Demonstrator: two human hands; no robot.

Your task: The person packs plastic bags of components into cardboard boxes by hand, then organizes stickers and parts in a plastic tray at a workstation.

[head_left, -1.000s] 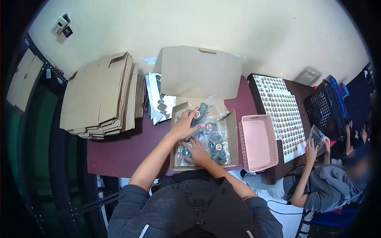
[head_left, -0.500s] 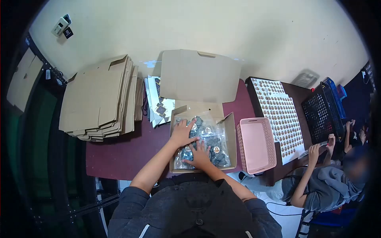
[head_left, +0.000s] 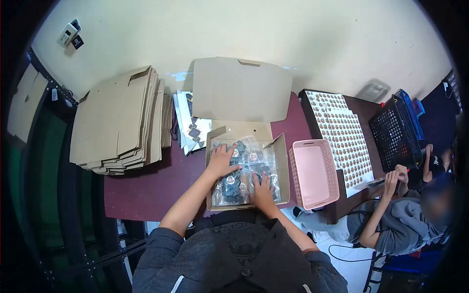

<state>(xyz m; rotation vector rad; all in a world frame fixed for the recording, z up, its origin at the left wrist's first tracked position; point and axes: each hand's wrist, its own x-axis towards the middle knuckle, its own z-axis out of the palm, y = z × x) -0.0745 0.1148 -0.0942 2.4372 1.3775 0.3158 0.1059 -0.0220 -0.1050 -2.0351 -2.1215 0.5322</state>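
Note:
An open cardboard box (head_left: 285,168) stands on the dark red table, its lid (head_left: 242,90) raised at the back. Inside lie clear plastic bags (head_left: 229,191) packed with many small round dark pieces, some with a light printed face. My left hand (head_left: 221,161) rests spread on the bags at the left of the box. Lower and to the right, my right hand (head_left: 263,193) lies on the bags with its fingers apart. Neither hand grips anything.
Folded cardboard (head_left: 110,122) is stacked at the left, with papers (head_left: 188,128) beside it. Right of the box stand a pink basket (head_left: 314,173), printed sticker sheets (head_left: 349,146) and a black crate (head_left: 393,134). A co-worker (head_left: 398,222) sits at the far right.
My right hand has moved right across the bags, uncovering the bag at the lower left. My left hand stays nearly in place. The co-worker's hands have come together.

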